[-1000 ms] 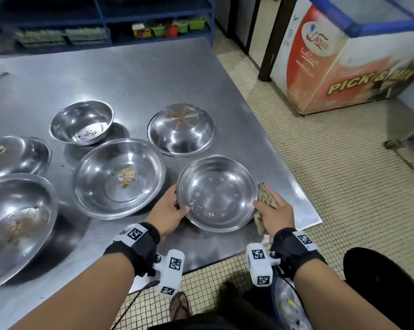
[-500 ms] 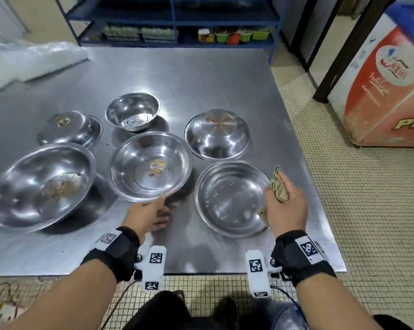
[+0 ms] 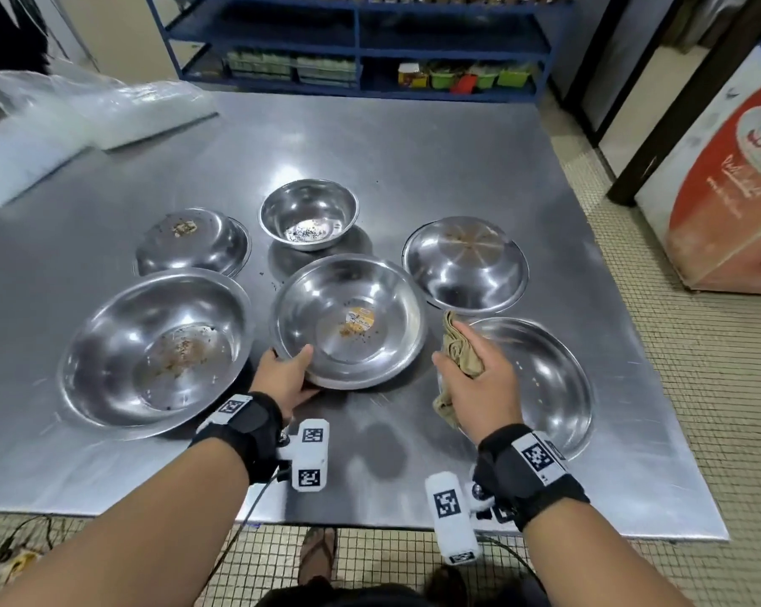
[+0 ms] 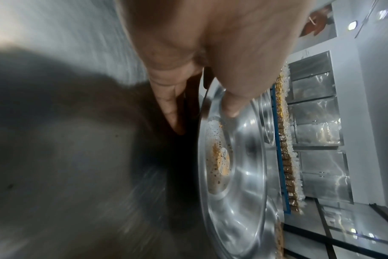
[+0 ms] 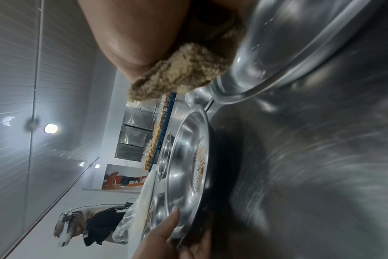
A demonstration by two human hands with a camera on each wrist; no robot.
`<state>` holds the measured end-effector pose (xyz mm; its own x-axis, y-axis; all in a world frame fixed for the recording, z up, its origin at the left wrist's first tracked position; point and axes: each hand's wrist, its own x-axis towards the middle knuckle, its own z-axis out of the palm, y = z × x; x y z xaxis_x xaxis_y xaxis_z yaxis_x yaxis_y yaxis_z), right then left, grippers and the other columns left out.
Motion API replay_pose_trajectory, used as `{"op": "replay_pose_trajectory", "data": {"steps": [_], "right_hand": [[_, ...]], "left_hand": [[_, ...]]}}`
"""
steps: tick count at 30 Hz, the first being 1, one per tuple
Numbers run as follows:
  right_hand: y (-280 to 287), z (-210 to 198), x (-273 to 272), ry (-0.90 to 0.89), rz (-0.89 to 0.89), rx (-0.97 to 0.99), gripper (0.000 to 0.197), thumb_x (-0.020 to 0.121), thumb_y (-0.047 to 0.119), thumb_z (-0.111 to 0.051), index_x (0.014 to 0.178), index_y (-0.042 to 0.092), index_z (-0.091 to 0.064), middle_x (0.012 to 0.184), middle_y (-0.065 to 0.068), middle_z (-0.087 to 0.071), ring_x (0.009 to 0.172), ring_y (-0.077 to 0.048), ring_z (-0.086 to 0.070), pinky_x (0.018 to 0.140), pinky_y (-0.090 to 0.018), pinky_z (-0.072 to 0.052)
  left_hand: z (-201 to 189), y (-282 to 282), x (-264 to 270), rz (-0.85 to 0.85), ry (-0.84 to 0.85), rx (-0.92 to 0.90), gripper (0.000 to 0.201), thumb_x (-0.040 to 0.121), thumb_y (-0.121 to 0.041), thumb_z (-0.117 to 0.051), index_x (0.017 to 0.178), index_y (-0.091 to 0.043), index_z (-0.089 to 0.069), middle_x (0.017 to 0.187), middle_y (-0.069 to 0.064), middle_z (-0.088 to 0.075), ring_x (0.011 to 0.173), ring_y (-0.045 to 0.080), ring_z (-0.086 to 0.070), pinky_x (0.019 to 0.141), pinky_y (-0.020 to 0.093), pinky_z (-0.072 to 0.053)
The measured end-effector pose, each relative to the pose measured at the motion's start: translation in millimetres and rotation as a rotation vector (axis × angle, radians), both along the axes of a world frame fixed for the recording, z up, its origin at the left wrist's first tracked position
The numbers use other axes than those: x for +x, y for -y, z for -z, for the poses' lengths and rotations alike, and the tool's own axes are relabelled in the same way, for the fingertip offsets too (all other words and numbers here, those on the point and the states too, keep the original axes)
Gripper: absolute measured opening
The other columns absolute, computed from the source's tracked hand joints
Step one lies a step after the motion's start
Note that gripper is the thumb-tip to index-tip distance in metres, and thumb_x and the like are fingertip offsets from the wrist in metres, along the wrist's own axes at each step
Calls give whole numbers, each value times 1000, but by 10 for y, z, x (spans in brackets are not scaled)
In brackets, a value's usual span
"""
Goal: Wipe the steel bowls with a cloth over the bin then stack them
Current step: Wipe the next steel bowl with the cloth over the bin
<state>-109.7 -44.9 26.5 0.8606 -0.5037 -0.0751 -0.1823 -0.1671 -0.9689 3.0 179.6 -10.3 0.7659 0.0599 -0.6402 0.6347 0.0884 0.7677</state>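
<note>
Steel table w/ six bowls on it. Left hand grips the near rim of the middle bowl: thumb hooked over the edge & inside, fingers curled under the outside wall; left wrist view shows the same pinch on the rim. That bowl has a yellowish food smear and dark specks at its bottom, and its near edge looks lifted a bit off the table.

Right hand is closed round a bunched tan cloth, cloth poking out past the fingers and hanging below the palm. It's held over the left part of the shallow bowl at the near right; can't tell if cloth touches the metal.

Rest: biggest bowl at near left w/ brown residue inside. Behind it a bowl turned upside down, crumbs on its base. Small deep bowl at the back centre, dark specks in it. Back right, another bowl w/ a faint brownish smear, just beside the shallow one. Nothing stacked.

Clear plastic bags on the table's far left corner. Blue shelving behind the table, freezer chest at the right on tiled floor.
</note>
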Motion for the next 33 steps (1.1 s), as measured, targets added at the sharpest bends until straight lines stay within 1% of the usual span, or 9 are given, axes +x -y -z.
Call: {"op": "replay_pose_trajectory", "data": {"steps": [7, 10, 13, 16, 19, 22, 26, 30, 33], "right_hand": [[-358, 62, 156, -26, 75, -1, 50, 89, 20, -77, 127, 49, -62, 124, 10, -66, 115, -6, -63, 102, -39, -55], [-452, 56, 119, -13, 137, -23, 49, 90, 17, -76, 131, 40, -63, 126, 11, -63, 118, -4, -60, 106, -36, -52], [-492, 10, 33, 22, 218, -29, 49, 89, 21, -76, 125, 50, -62, 127, 12, -65, 119, -4, -60, 108, -37, -50], [-424, -134, -106, 37, 275, -27, 45, 90, 25, -75, 123, 52, -64, 125, 10, -65, 113, -5, -64, 97, -35, -57], [-250, -342, -305, 78, 363, -21, 41, 87, 29, -78, 117, 54, -65, 125, 11, -67, 111, -1, -64, 90, -21, -57], [-43, -497, -575, 88, 481, -53, 40, 80, 44, -76, 114, 60, -64, 120, 13, -70, 112, -7, -66, 100, -39, -55], [224, -603, -1059, 156, 599, 28, 41, 88, 24, -77, 118, 51, -67, 116, 5, -72, 85, -7, -70, 74, -34, -62], [498, -609, -1717, 99, 704, 9, 47, 84, 37, -78, 124, 57, -63, 116, 7, -71, 103, -18, -68, 96, -55, -57], [756, -548, -2231, 65, 762, 17, 46, 86, 39, -79, 125, 57, -62, 120, 7, -70, 106, -20, -70, 89, -46, -61]], "left_hand": [[-66, -89, 248, 108, 57, -8, 35, 99, 0, -52, 124, -25, -48, 111, 11, -70, 94, 37, -71, 86, 64, -57], [-230, -78, 308, 195, 108, -86, 38, 101, -9, -53, 130, -33, -50, 113, 8, -74, 99, 35, -72, 79, 56, -62], [-407, -24, 429, 241, 161, -149, 37, 100, -9, -46, 130, -30, -52, 107, 9, -75, 89, 28, -72, 70, 43, -61], [-614, 105, 528, 269, 224, -183, 38, 98, -8, -43, 132, -25, -50, 97, 7, -75, 87, 26, -70, 76, 44, -59], [-813, 330, 520, 375, 248, -209, 36, 104, -18, -42, 136, -32, -51, 111, 8, -75, 98, 30, -72, 81, 53, -61], [-968, 647, 378, 510, 278, -225, 32, 105, -31, -44, 134, -36, -56, 120, 4, -73, 102, 30, -73, 81, 58, -60], [-1043, 1128, -15, 683, 362, -136, 35, 106, -40, -44, 134, -24, -57, 123, 10, -70, 107, 29, -70, 88, 53, -59], [-1081, 1712, -583, 844, 440, -106, 43, 109, -32, -42, 151, -29, -41, 132, -4, -59, 111, 20, -60, 89, 36, -51], [-1051, 2088, -1026, 961, 400, -141, 45, 106, -29, -46, 149, -40, -38, 128, 3, -66, 110, 26, -66, 95, 48, -56]]}}
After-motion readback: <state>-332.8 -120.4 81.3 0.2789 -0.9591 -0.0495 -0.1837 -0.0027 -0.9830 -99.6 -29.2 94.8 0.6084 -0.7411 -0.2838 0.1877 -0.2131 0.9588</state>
